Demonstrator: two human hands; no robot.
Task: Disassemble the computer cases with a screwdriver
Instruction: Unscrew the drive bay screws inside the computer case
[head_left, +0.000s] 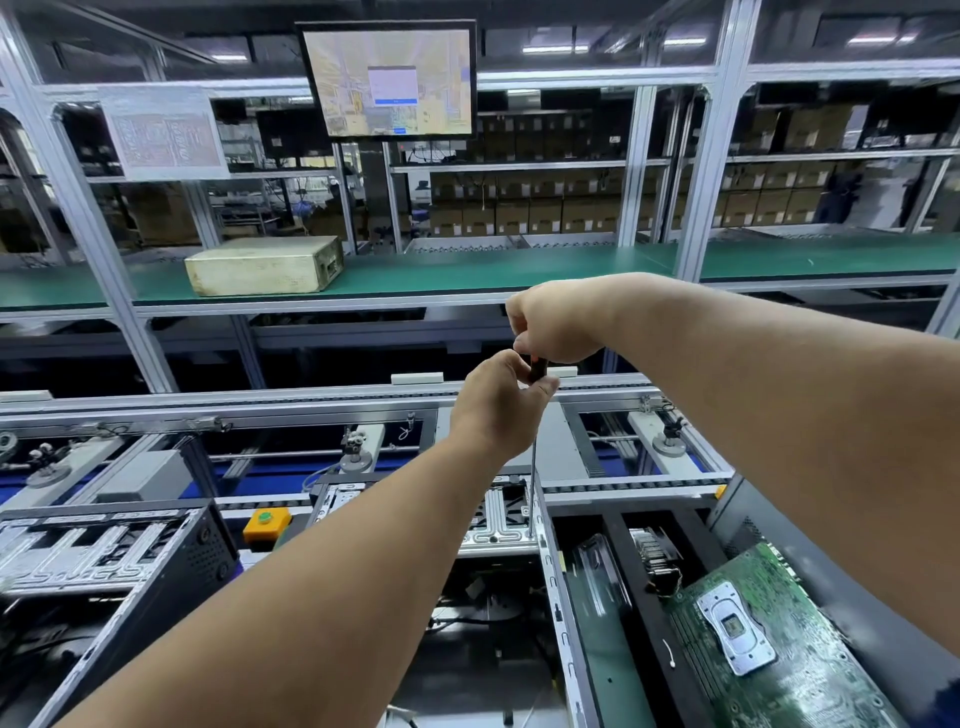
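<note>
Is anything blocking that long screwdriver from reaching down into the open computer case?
Nothing visible does. The screwdriver, gripped by the left hand and right hand, runs straight down to the computer case.

Bright, even light from ceiling strip lamps (555, 48); wide-angle bending at edges, background slightly soft.

Upright screwdriver (533, 467), tip inside open computer case (550, 571)
</note>
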